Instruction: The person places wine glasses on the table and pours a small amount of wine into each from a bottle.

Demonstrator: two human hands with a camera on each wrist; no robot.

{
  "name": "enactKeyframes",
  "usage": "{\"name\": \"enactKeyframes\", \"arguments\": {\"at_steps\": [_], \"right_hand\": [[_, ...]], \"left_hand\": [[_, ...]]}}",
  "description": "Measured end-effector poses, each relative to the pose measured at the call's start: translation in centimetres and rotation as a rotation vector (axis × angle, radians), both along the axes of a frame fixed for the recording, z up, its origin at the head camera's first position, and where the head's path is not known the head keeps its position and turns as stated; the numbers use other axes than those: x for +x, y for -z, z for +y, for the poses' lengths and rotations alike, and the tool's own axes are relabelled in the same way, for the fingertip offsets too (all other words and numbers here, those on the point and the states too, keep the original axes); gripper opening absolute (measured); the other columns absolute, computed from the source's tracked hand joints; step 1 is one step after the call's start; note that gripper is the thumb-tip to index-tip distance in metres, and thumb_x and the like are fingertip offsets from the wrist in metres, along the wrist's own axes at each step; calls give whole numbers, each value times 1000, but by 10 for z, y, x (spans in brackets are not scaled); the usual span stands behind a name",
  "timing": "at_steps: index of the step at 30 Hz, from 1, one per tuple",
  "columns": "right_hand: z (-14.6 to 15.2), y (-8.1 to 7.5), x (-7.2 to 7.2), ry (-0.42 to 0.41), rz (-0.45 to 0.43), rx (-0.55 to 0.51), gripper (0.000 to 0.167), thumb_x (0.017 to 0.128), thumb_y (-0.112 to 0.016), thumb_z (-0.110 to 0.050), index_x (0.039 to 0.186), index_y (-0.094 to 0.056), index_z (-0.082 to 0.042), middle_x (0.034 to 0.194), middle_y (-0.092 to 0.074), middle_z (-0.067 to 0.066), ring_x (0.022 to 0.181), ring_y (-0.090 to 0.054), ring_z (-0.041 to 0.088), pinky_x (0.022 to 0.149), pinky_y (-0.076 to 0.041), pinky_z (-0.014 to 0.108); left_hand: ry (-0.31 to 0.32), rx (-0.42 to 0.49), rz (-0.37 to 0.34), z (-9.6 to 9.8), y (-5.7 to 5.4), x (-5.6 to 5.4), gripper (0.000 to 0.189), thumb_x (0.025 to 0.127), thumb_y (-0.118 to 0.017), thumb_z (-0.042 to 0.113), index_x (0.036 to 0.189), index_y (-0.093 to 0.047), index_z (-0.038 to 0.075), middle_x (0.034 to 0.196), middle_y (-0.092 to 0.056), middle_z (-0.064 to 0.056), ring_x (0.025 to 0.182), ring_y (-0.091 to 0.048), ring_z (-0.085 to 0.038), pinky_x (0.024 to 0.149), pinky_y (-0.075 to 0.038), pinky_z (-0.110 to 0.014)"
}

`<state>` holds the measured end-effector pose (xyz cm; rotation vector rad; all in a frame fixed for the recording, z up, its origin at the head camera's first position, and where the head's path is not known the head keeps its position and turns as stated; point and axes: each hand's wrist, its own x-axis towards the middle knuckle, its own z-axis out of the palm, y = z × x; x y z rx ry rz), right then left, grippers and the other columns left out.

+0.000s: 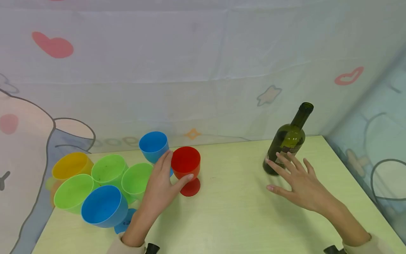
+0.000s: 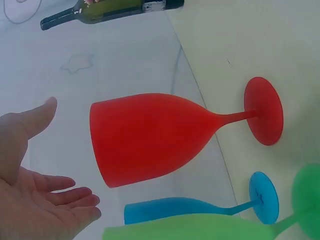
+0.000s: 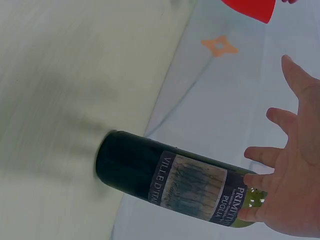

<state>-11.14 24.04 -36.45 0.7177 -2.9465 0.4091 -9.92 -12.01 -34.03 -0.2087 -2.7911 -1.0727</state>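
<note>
A red plastic goblet (image 1: 186,160) stands upright on the table, with my left hand (image 1: 160,187) just beside its bowl. In the left wrist view, a gap separates the spread thumb and fingers of the left hand (image 2: 40,200) from the goblet's rim (image 2: 100,145). Toward the right stands a dark green wine bottle (image 1: 285,141), uncorked, its label visible in the right wrist view. My right hand (image 1: 301,183) hovers near it with fingers spread. Whether those fingertips touch the glass I cannot tell.
Left of the red goblet cluster several other goblets: a blue one (image 1: 153,144) at the back, green ones (image 1: 109,167), a yellow one (image 1: 72,165) and a nearer blue one (image 1: 104,206). A printed cloth (image 1: 203,70) hangs behind the pale table (image 1: 228,211).
</note>
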Motion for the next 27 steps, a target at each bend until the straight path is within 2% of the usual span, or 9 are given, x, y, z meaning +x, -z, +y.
{"name": "enactKeyframes", "arguments": {"at_steps": [6,12,16,23,27], "right_hand": [[1,5,3,4,-15,-8,70,84,-56,-51,143,-31,-23,145,-26,19,132,-16,42,96,-10,67],[2,9,3,-8,16,-34,72,82,-60,-50,142,-31,-23,141,-32,18,129,-23,43,93,-16,67],[3,9,1,-16,36,-94,71,81,-65,-43,140,-35,-18,136,-37,20,124,-30,44,90,-21,65],[11,1,-7,44,30,-214,62,81,-69,-29,132,-42,-4,121,-50,23,108,-46,43,82,-36,60],[19,-5,-15,101,120,-266,47,79,-72,-19,115,-51,2,100,-55,18,87,-53,34,70,-45,48]], "left_hand": [[-14,19,-7,8,4,-6,84,78,-72,30,138,-28,-7,142,-28,-22,128,-28,-38,86,-44,-52],[-50,36,0,15,11,-12,82,75,-75,23,135,-29,-8,137,-32,-24,122,-34,-39,78,-49,-50],[-63,41,-6,16,16,-15,83,77,-74,25,136,-27,-9,139,-29,-24,122,-33,-40,79,-48,-51],[-60,100,-15,12,24,-19,90,78,-71,32,140,-18,-7,143,-23,-23,128,-26,-39,87,-43,-53],[-67,133,-30,10,29,-21,94,77,-72,35,142,-15,-4,143,-23,-21,128,-26,-37,86,-44,-53]]}}
